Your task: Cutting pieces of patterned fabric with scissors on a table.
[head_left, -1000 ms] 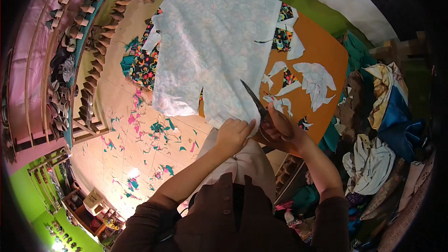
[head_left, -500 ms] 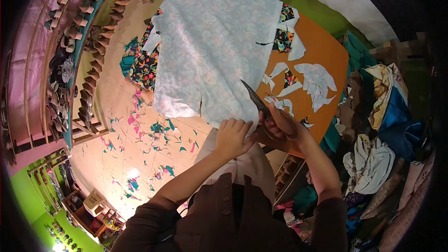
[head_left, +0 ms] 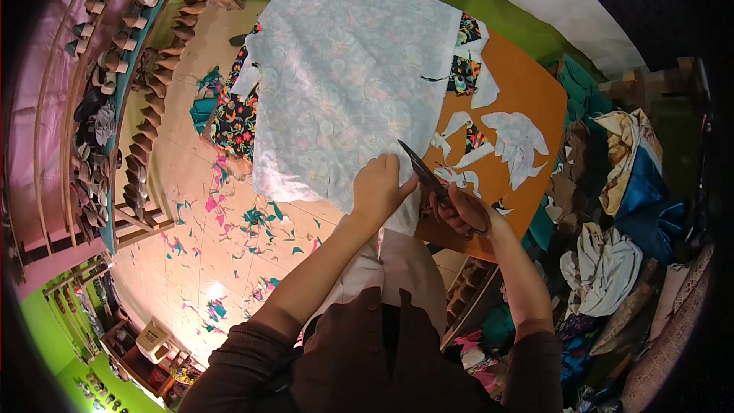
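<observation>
A large pale sheet of fabric (head_left: 344,69) covers much of the orange table (head_left: 527,69), with a faint floral pattern showing through. My left hand (head_left: 377,187) grips the near edge of this sheet, its fingers curled over the cloth. In my right hand (head_left: 462,210) is a pair of dark scissors (head_left: 422,168), the blades pointing up and left beside the fabric's right edge. The blades look nearly closed. Black floral fabric (head_left: 235,126) sticks out on the left of the sheet, and another black floral piece (head_left: 465,69) on the right.
White cut scraps (head_left: 520,145) lie on the table's right side. Colourful snippets (head_left: 260,214) litter the tiled floor at left. A rack of wooden shoe lasts (head_left: 149,118) stands beyond. Heaped cloth (head_left: 604,268) and a blue fabric piece (head_left: 650,199) crowd the right.
My left hand has moved up and closed on the sheet, drawing its near edge together. The scissors have shifted slightly down and right with my right hand.
</observation>
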`<state>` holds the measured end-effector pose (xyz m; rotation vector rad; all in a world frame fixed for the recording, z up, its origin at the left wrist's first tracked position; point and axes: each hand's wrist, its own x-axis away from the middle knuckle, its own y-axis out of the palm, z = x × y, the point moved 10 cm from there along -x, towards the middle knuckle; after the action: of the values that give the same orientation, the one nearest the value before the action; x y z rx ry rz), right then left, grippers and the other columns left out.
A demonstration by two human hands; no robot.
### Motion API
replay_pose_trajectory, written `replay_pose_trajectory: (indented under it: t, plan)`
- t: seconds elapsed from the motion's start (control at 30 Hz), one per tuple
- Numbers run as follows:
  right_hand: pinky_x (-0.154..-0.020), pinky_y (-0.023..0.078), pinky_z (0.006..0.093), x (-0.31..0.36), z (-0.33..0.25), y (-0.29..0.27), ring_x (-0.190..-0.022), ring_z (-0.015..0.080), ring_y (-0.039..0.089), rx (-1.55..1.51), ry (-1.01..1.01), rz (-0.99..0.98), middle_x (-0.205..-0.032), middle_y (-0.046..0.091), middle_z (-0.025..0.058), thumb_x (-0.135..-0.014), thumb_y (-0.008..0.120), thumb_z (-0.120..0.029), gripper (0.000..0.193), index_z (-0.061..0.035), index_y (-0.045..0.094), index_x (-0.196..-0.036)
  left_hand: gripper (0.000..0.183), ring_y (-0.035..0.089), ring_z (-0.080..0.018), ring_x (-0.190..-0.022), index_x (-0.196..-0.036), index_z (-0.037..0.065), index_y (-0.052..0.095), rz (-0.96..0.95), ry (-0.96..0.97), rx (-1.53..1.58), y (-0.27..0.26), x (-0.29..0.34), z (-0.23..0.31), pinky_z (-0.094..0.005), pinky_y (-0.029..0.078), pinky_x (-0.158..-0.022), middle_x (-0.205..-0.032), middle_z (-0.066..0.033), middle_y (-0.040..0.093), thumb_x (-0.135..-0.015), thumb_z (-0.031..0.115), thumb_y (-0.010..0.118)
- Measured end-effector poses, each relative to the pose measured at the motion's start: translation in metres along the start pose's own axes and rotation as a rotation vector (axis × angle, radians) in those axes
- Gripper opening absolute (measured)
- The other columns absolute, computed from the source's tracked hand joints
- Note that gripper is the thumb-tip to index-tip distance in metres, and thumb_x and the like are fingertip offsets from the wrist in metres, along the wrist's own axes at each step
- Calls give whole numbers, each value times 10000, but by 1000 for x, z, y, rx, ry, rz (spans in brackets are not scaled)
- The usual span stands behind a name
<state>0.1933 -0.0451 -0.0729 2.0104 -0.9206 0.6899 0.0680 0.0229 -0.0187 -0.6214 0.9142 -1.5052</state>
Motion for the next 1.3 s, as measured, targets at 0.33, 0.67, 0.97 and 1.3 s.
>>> replay_pose_trajectory:
  t: [0.33,0.67,0.97,1.3]
  plan:
    - [-425,236,159,-6,-4,11,-514,18,296,-89,-33,74,-659,361,-67,-775,398,-628,499,-138,470,-836,131,496,-217,-607,-658,94,478,36,142,-110,-7,3,14,-332,412,-513,-638,-47,468,-656,137,602]
    - [-360,242,195,-21,-17,22,-401,44,280,13,-29,-90,-572,306,-43,-789,271,-667,607,-79,419,-812,130,492,-199,-624,-662,104,489,48,106,-217,-15,6,20,-321,406,-530,-647,-28,462,-607,137,601]
    - [-392,207,174,-16,-12,4,-447,31,217,88,136,-26,-575,271,-67,-820,280,-623,529,-118,432,-774,153,488,-191,-632,-665,109,482,50,106,-222,-16,11,31,-310,402,-535,-653,-27,453,-623,181,610]
    - [-329,214,193,-17,-20,3,-394,31,260,227,152,-136,-530,288,-54,-802,252,-656,601,-93,460,-842,148,485,-190,-650,-684,105,489,44,83,-259,-10,14,28,-308,403,-544,-673,-28,454,-633,183,605]
